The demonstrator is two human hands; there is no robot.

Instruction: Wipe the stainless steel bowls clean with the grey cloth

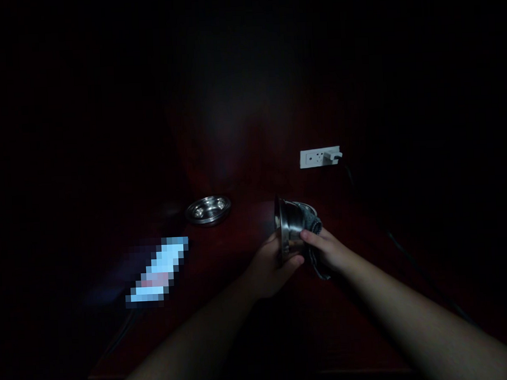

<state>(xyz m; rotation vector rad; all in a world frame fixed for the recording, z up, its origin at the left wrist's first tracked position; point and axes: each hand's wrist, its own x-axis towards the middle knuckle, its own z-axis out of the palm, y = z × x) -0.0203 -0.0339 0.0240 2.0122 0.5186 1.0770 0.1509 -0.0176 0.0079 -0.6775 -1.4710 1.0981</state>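
Observation:
A shiny metal bowl (294,222) is held tipped on its side above the dark red table, its rim facing left. My left hand (269,270) grips the rim from below, with the thumb on the outside and the fingers partly hidden within. At the bowl's base, my right hand (329,248) is closed on a dark grey-green cloth (312,224), which lies against the outer wall. The right thumb reaches over the cloth to the metal.
A metal dish or stack of dishes (209,210) sits on the table (222,253) to the left. Nearer is a lit, pixelated screen (158,270). A white wall socket (319,157) holds a plug. Dark cables run at both sides. Most surroundings are black.

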